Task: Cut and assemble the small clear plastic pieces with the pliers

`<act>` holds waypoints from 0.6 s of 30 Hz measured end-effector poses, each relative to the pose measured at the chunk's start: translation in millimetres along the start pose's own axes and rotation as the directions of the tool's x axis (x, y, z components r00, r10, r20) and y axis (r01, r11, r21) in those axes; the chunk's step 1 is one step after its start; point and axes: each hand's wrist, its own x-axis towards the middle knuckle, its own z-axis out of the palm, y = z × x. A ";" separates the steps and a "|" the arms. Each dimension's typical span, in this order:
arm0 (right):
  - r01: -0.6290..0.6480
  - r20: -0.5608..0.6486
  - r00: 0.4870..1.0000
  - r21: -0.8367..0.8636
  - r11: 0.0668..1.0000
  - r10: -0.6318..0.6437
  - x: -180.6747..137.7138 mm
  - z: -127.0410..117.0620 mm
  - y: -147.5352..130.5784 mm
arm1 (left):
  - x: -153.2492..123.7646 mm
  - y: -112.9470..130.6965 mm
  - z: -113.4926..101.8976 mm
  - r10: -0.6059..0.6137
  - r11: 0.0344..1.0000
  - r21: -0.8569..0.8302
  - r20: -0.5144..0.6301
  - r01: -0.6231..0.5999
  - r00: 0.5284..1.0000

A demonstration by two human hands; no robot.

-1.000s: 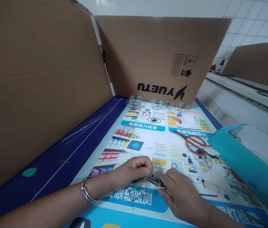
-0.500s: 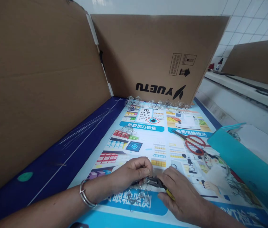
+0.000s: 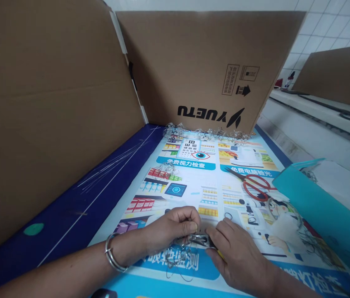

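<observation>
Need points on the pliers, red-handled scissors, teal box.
Pliers [image 3: 204,241]: head view, on the metal near the pivot.
Red-handled scissors [image 3: 244,179]: head view, where blades meet handles.
Teal box [image 3: 322,211]: head view, on its teal side wall.

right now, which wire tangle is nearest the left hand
The wire tangle just below the left hand, by the pliers; the others lie farther off, toward the cardboard panel and teal box.

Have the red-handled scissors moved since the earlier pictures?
No; judged against the printed blue banner, the red-handled scissors lie in the same place, tips over its left end.
</observation>
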 end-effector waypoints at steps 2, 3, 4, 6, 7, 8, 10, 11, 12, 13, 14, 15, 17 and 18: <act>0.001 0.003 1.000 0.007 1.000 -0.001 0.0 -0.8 0.0 | 0.4 -0.4 -0.8 -0.001 1.000 0.010 0.007 0.001 1.000; 0.000 0.007 1.000 0.013 1.000 0.000 -0.1 -1.2 -0.1 | 0.4 -0.4 -1.3 0.000 1.000 0.021 0.005 -0.001 1.000; -0.002 0.009 1.000 0.020 1.000 0.001 -0.2 -1.6 -0.2 | 0.5 -0.2 -1.7 0.001 0.999 0.034 0.003 -0.001 1.000; -0.005 0.019 1.000 0.037 0.999 0.005 -0.3 -2.4 -0.6 | 0.3 1.0 -2.2 0.000 0.998 0.063 -0.009 0.001 1.000; -0.011 0.028 1.000 0.047 0.999 0.009 -0.2 -3.0 -0.6 | 0.1 2.0 -2.2 0.000 0.997 0.075 -0.015 0.001 1.000; -0.019 0.041 0.999 0.057 0.998 0.016 -0.1 -3.6 -0.4 | 0.0 3.4 -1.9 -0.001 0.996 0.084 -0.020 0.002 1.000; -0.041 0.072 0.997 0.070 0.997 0.036 0.3 -5.1 1.0 | 0.0 6.6 -0.8 0.000 0.996 0.092 -0.031 0.002 1.000; -0.057 0.085 0.995 0.068 0.996 0.051 0.5 -5.8 2.3 | 0.2 8.1 -0.1 0.000 0.996 0.092 -0.039 0.003 0.999; -0.073 0.095 0.993 0.063 0.995 0.067 0.7 -6.5 4.0 | 0.6 9.4 0.7 0.001 0.996 0.093 -0.049 0.004 0.999; -0.092 0.097 0.992 0.052 0.994 0.086 0.7 -7.0 6.0 | 1.0 10.4 1.3 0.005 0.995 0.099 -0.065 0.002 0.998; -0.112 0.092 0.990 0.038 0.993 0.108 0.6 -7.1 8.2 | 1.6 10.9 1.7 0.014 0.994 0.113 -0.089 -0.003 0.996; -0.136 0.080 0.988 0.021 0.991 0.134 0.3 -6.8 10.7 | 2.2 11.0 1.9 0.030 0.991 0.133 -0.121 -0.014 0.992; -0.189 0.042 0.981 -0.019 0.982 0.189 -0.4 -5.1 15.8 | 3.7 9.7 1.3 0.076 0.980 0.196 -0.187 -0.039 0.979; -0.214 0.021 0.976 -0.042 0.976 0.215 -0.7 -3.8 18.4 | 4.4 8.4 0.5 0.098 0.972 0.231 -0.215 -0.047 0.972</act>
